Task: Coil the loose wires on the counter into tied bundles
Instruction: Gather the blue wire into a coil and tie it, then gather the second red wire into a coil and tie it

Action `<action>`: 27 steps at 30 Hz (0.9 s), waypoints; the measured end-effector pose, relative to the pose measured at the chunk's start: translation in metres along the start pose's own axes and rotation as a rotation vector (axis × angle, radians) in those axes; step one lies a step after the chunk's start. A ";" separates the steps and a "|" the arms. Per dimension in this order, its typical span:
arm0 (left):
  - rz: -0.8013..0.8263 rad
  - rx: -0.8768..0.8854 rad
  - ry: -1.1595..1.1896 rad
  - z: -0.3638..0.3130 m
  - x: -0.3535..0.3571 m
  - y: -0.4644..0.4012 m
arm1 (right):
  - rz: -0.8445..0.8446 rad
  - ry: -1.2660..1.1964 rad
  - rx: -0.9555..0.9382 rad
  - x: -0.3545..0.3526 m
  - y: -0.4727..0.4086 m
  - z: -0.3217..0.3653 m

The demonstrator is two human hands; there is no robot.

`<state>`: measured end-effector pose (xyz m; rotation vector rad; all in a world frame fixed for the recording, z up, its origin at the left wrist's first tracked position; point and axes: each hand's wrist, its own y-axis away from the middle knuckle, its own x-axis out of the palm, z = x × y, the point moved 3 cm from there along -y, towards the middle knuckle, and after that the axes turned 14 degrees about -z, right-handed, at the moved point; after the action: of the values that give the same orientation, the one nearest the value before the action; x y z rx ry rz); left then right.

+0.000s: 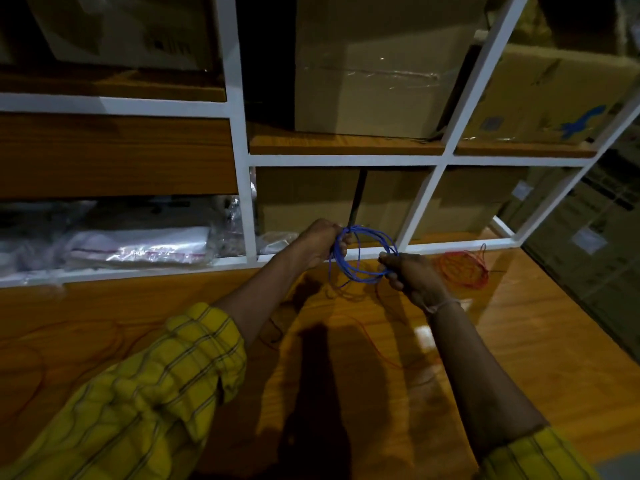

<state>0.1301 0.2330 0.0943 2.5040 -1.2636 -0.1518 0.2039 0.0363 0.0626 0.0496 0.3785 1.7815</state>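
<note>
**Blue coil held between both hands above the counter**

Head view, dim light. Both forearms reach forward over the wooden counter (519, 341), yellow plaid sleeves (166, 386) pushed back to the elbows.

Blue wire (360, 254): several round loops stacked into one coil, held in the air in front of the white shelf frame (242, 168), clear of the counter surface. The coil spans the gap between the two hands.

Left hand (320, 242): fingers curled round the coil's upper left arc, gripping the bunched loops. The strands pass through the fist and come out below it.

Right hand (412, 277): fingers and thumb closed on the coil's lower right arc, pinching the loops together. A pale band sits at this wrist. So the grips fall at roughly opposite sides of the ring, and the open middle of the coil hangs between them.

A loose blue tail drops from the coil's lower left down toward the counter; where it ends I cannot tell, it is lost in shadow.

Orange coil (462, 270): lies flat on the counter just right of the right hand, apart from it, with an end sticking up at its far edge.

Loose orange wire (374, 341): thin strands trail across the counter under and between the arms, and more loops lie faintly at far left.

Shelves behind hold cardboard boxes (377, 71) and, at lower left, plastic bags (138, 247).
</note>
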 end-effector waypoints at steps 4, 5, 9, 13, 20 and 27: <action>-0.033 0.085 -0.326 0.022 -0.022 -0.020 | -0.068 0.068 0.152 0.020 -0.022 -0.031; -0.054 0.090 -0.382 0.026 -0.027 -0.024 | -0.087 0.062 0.186 0.027 -0.028 -0.040; -0.060 0.095 -0.448 0.056 -0.042 -0.063 | -0.178 -0.017 0.294 0.045 -0.043 -0.067; -0.098 0.172 -0.558 0.051 -0.048 -0.048 | -0.189 -0.123 0.360 0.056 -0.041 -0.070; -0.081 0.321 -0.732 0.061 -0.057 -0.031 | 0.059 0.007 0.279 0.066 -0.022 -0.066; -0.015 0.368 -0.674 0.081 -0.049 -0.010 | -0.101 0.638 -0.071 0.004 -0.018 -0.066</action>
<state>0.0884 0.2580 0.0126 2.8929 -1.6332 -0.9064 0.2050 0.0286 -0.0053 -0.5897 0.7557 1.6769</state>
